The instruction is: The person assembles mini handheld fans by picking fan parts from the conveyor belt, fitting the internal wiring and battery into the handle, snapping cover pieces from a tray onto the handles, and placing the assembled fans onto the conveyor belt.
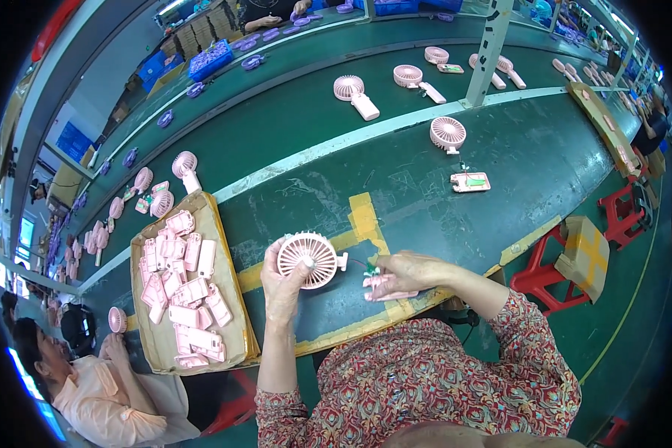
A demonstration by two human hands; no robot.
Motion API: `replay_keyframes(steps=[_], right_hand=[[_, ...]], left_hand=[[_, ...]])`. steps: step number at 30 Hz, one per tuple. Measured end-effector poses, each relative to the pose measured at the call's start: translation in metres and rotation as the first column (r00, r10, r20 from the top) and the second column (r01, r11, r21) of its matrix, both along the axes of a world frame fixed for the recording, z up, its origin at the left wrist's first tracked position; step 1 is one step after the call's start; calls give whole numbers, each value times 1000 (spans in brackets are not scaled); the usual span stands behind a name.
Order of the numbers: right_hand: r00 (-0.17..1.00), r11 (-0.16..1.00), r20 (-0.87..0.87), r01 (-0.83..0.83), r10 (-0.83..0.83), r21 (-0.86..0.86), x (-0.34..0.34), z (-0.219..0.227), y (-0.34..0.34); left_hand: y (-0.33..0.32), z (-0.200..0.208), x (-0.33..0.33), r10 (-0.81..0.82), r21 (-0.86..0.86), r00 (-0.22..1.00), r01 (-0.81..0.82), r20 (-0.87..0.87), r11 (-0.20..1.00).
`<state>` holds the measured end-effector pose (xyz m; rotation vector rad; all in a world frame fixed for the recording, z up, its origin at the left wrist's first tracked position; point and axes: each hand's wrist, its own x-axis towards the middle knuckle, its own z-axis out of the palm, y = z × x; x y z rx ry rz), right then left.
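My left hand (280, 296) grips a pink fan head (323, 272) by its round grille, the thumb resting on the middle. A thin wire runs from the fan's neck toward my right hand (412, 272). Closed in those right fingers is a pink handle shell (402, 296), largely covered by the hand. A bit of green circuit board (371, 269) shows at its end. Both hands are just above the near edge of the green work surface. Farther off lies another fan head (448, 134), wired to an opened handle (470, 182) with green inside.
At my left, a cardboard tray (240, 328) holds many pink handle shells (190, 291). Behind a metal rail (299, 163), a green conveyor (276, 123) carries pink fans (349, 87). A metal post (487, 56) rises from the rail. A co-worker (104, 381) sits at the left; red stools (549, 276) stand right.
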<state>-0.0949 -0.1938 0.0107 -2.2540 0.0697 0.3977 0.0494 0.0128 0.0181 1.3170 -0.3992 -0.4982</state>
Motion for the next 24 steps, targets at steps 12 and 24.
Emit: replay_keyframes(steps=[12,24], right_hand=[[873,309,-428,485,-234,818,-9,-9,18],[829,130,-508,545,-235,829,-11,-11,19]], left_hand=[[-4,5,-16,94,-188,990,-112,-102,976],[0,30,-28,-131,-250,986,102,-102,963]])
